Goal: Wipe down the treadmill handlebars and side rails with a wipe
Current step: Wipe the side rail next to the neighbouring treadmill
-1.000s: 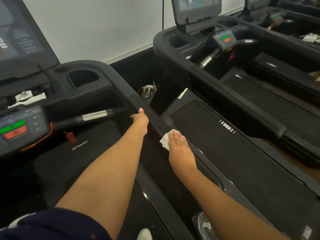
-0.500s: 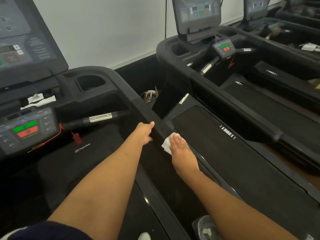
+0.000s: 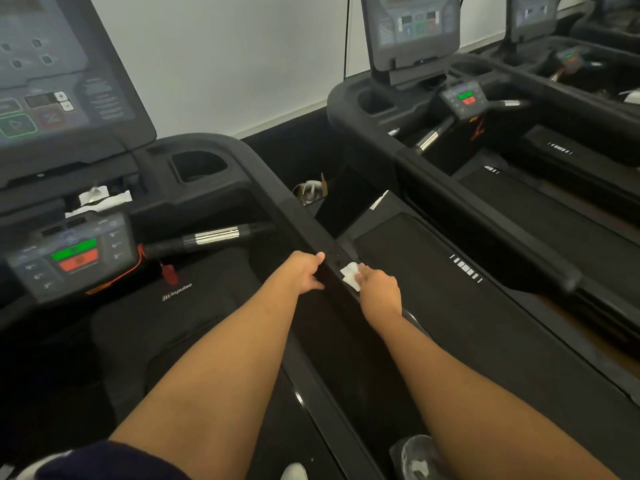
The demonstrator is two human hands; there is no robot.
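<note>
The wipe, a small white folded square, lies against the outer face of the near treadmill's right side rail, about halfway along it. The right hand presses it there with the fingertips, fingers stretched forward over the cloth. The left hand is just beside it on the other face of the same rail, clamped on: thumb over the top edge, fingers curled under the inner edge. The two hands sit close together with only the width of the rail between them.

A cup holder is sunk into the console at the front end of the rail; its inside is dark and I cannot tell what it holds. Left of it, a shallow tray under the screen holds crumpled white paper. Below the tray is a control panel with a green and a red button, and a red clip hangs from it on a cord. The short handlebar with a silver band sticks out towards the rail.

The next treadmill to the right has its own cup holder, also dark inside. At the bottom edge, beside the right forearm, is a clear plastic bag with something white in it, too blurred to name.
</note>
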